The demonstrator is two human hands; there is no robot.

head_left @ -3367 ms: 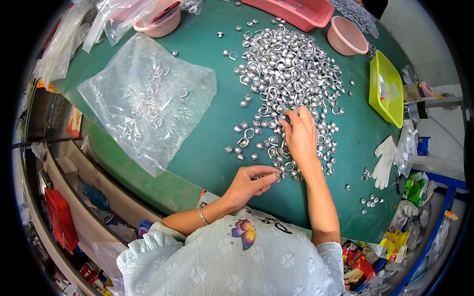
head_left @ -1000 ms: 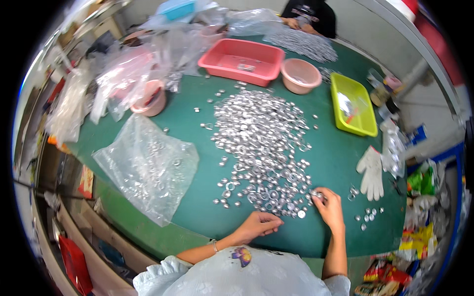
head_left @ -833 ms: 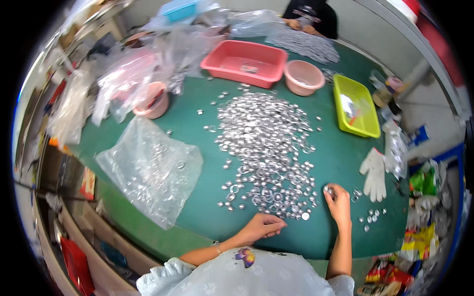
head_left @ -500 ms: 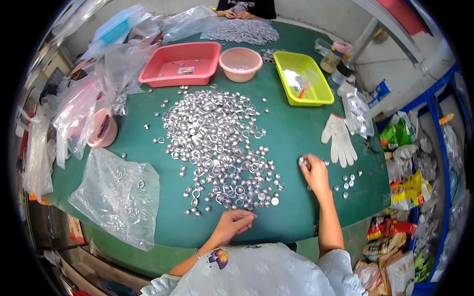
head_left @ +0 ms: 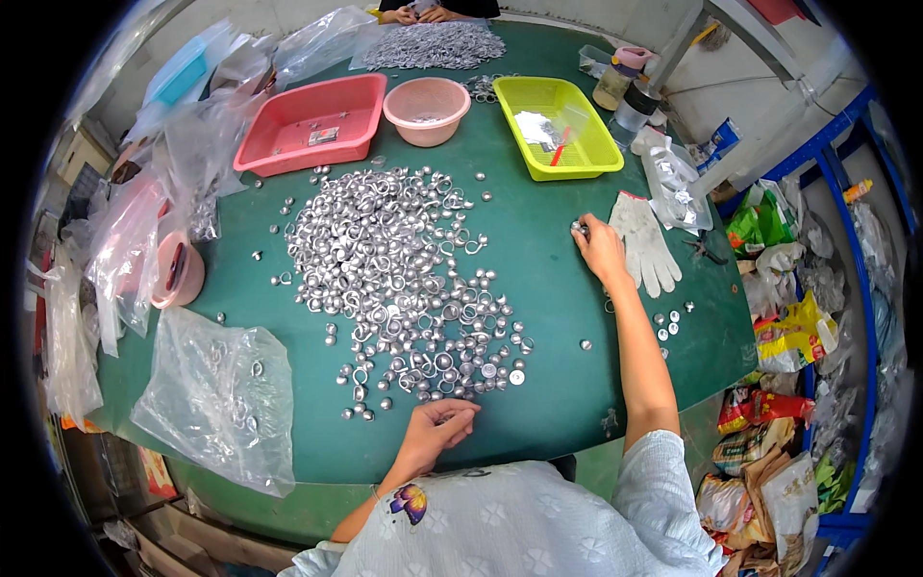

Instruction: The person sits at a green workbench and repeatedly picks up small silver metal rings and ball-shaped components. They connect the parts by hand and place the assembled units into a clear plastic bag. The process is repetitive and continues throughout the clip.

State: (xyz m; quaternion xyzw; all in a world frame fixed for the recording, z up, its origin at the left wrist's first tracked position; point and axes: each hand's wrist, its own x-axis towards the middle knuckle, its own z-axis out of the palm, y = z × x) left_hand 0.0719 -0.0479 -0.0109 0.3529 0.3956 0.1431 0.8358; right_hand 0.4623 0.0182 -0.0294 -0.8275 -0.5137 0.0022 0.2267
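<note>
Green desk (head_left: 567, 317) is carrying a wide heap of silver metal caps and rings (head_left: 404, 279), spreading from the centre toward the near edge.

Left hand (head_left: 437, 428) is resting at the near edge of the desk, just below the heap's lower fringe; its grip is drawn together, fingertips pinched, though what they are pinching is too small to tell.

Right hand (head_left: 601, 248) is reaching out to the right of the heap, its grip closing on a small silver piece (head_left: 580, 228) at the fingertips, just beside a pair of white gloves (head_left: 644, 240) lying flat.

A few loose silver pieces (head_left: 670, 322) are lying near the right forearm, apart from the main heap.

Far side: a pink tray (head_left: 310, 122), a pink bowl (head_left: 427, 109) and a yellow-green tray (head_left: 561, 127) are standing in a row, well apart from both hands.

Left side: a clear plastic bag (head_left: 216, 394) holding a few pieces is lying flat near the front corner; a round pink tub (head_left: 178, 269) is sitting among more clear bags.

Far edge: another person's hands (head_left: 418, 13) are working over a second heap of silver parts (head_left: 431, 43).
</note>
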